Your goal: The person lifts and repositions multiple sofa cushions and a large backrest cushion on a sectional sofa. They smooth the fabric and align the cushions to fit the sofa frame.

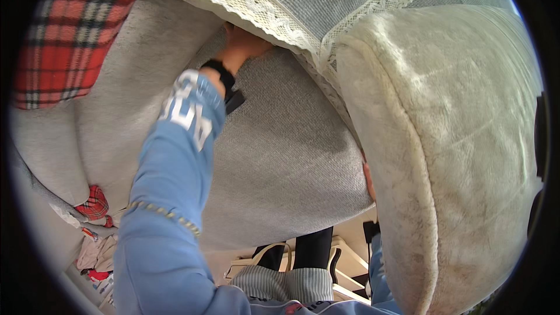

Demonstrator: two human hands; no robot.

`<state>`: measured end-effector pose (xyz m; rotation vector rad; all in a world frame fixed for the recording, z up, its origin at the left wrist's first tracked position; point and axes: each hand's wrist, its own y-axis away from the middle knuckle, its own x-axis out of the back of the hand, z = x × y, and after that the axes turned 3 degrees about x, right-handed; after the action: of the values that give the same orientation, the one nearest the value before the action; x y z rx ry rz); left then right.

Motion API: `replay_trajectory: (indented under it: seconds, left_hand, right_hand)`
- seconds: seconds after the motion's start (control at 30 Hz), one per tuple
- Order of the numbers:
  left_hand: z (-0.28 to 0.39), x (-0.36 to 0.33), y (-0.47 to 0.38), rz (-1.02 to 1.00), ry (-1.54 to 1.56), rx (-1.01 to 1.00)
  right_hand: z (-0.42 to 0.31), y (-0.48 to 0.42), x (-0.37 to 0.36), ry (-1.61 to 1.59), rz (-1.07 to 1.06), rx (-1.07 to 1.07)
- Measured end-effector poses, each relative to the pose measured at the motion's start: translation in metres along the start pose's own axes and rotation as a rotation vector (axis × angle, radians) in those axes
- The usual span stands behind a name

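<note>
My left hand point(247, 43), reaching out of a blue sleeve with a dark band at the wrist, is at the underside of the lace-trimmed cover point(271, 11). Its fingertips are tucked out of sight beneath the scalloped edge. Below it spreads a grey woven-fabric sofa cushion point(284, 140), tilted up, with the cover lying over its far side. Only a sliver of my right hand point(369, 179) shows at the cushion's right edge. The rest is hidden behind a large pale plush cushion point(472, 140). What the right fingers grip cannot be made out.
A red plaid cloth point(83, 30) hangs over the grey sofa part point(131, 65) at upper left. Crumpled clothes point(98, 253) lie at lower left. A pale slatted piece of furniture point(350, 267) is behind my legs point(313, 249).
</note>
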<state>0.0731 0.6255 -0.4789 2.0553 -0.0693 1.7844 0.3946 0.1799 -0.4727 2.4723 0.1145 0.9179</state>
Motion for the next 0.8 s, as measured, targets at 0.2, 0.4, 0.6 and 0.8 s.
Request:
replay_trajectory:
  seconds: [0.2, 0.4, 0.6, 0.8]
  left_hand:
    - [-0.033, -0.028, -0.007, 0.150, 0.017, -0.071]
    - [-0.054, -0.028, -0.020, 0.011, 0.025, -0.117]
    - [0.033, 0.087, 0.019, 0.336, 0.150, -0.128]
    - [0.295, 0.084, 0.229, -0.269, 0.487, -0.833]
  right_hand:
    - [0.021, 0.034, 0.013, -0.008, 0.084, -0.047]
    - [0.068, 0.094, 0.025, -0.095, 0.343, -0.237]
    - [0.052, 0.144, -0.015, -0.479, 0.556, -0.555]
    - [0.005, 0.137, -0.052, -1.346, 0.454, -0.995]
